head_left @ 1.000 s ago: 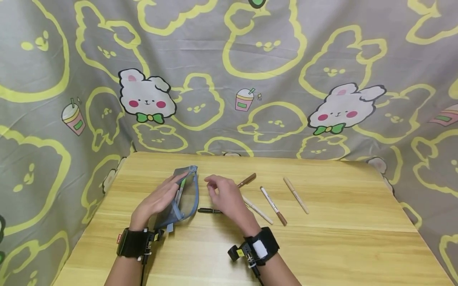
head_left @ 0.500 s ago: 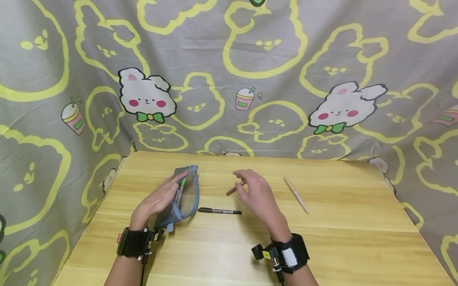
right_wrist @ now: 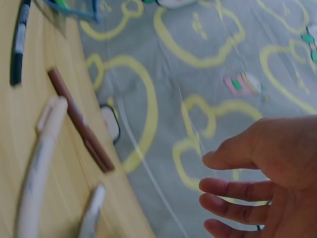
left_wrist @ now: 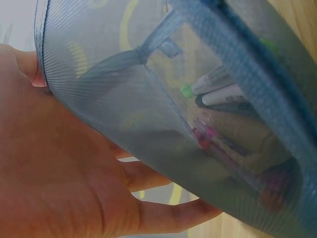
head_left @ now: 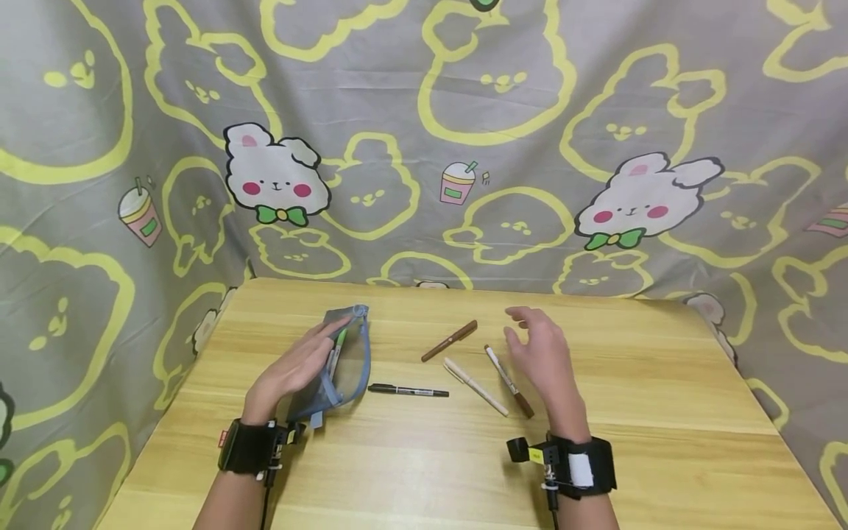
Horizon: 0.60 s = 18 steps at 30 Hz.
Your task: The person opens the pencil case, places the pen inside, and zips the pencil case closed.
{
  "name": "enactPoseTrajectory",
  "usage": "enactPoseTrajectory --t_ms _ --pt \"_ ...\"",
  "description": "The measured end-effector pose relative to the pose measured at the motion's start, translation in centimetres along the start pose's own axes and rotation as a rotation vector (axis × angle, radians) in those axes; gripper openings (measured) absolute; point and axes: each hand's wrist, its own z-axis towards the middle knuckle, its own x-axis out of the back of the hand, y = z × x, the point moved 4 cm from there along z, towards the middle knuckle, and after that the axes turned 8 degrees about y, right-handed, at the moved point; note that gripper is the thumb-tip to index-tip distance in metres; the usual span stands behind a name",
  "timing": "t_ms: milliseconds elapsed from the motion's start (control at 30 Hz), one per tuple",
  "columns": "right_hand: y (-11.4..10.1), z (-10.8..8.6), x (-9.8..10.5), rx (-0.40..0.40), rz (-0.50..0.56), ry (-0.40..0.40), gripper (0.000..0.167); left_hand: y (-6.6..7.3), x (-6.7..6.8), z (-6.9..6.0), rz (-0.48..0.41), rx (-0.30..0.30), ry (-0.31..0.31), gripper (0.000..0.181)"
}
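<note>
A blue-edged mesh pencil pouch (head_left: 351,372) sits at the left of the table, its opening turned right. Green-tipped and dark-tipped markers (left_wrist: 218,94) and pinkish-red items show through the mesh in the left wrist view. My left hand (head_left: 294,368) holds the pouch along its left side, the thumb hidden from the head view. Over the right of the table hovers my right hand (head_left: 546,361), fingers loosely bent and holding nothing. Beside it lies a white marker with a brown end (head_left: 509,379). The other beige pen, seen earlier, is hidden beneath this hand.
A brown pen (head_left: 450,341), a cream pen with a clip (head_left: 475,386) and a black double-ended marker (head_left: 408,390) are spread between the hands. Behind the wooden table (head_left: 676,412) hangs a grey cartoon-print curtain (head_left: 397,96).
My right hand has moved rightward from beside the pouch, passing over the pens, to the rightmost beige pen. My left hand and the pouch stay in place.
</note>
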Motion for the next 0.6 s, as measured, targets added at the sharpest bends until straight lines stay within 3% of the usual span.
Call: enactPoseTrajectory --t_ms 300,433,600 --pt "4.3 0.0 1.7 -0.130 -0.013 0.002 0.036 0.0 -0.1 0.0 -0.001 -0.014 -0.002 0.057" --pt "5.6 -0.2 1.8 -0.223 -0.040 -0.066 0.040 0.0 -0.1 0.0 0.000 -0.020 -0.001 0.057" --pt "7.1 -0.7 1.5 -0.326 -0.062 -0.154 0.044 0.0 -0.1 0.1 0.015 0.019 -0.005 0.057"
